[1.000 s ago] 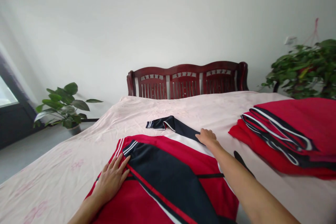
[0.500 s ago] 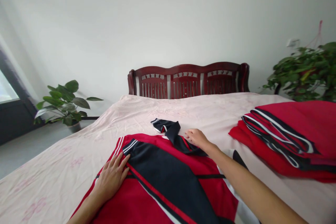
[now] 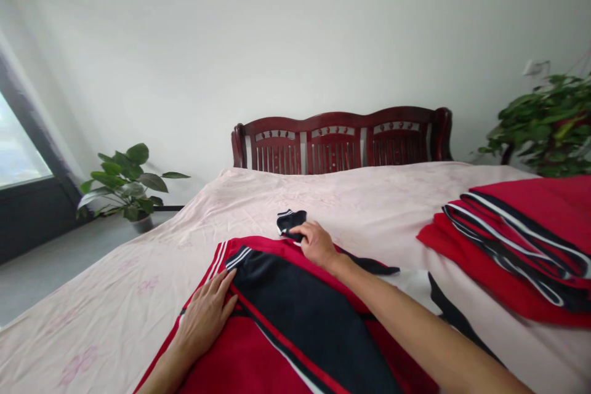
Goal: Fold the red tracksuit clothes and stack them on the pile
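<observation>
A red and navy jacket point(image 3: 221, 348) with white stripes lies spread on the bed. One navy sleeve point(image 3: 305, 311) is folded across its body, its striped cuff pointing to the upper left. My left hand point(image 3: 207, 308) rests flat on the jacket beside that cuff, fingers spread. Along the jacket's far edge, my right hand point(image 3: 318, 245) has its fingers curled on the other navy sleeve, close to its crumpled cuff end point(image 3: 292, 221). The index finger reaches toward the cuff; the hand itself hides part of the fabric in its grip.
Folded red garments with white and navy trim form a stack point(image 3: 521, 246) at the right. A pink floral sheet point(image 3: 115, 314) covers the bed. Behind stands a dark wooden headboard point(image 3: 335, 141). Potted plants flank the bed at the left point(image 3: 133, 181) and right point(image 3: 549, 123).
My right hand has moved left onto the far sleeve near its cuff, and that sleeve has shifted. My left hand stays on the jacket. The whole view has swung slightly left.
</observation>
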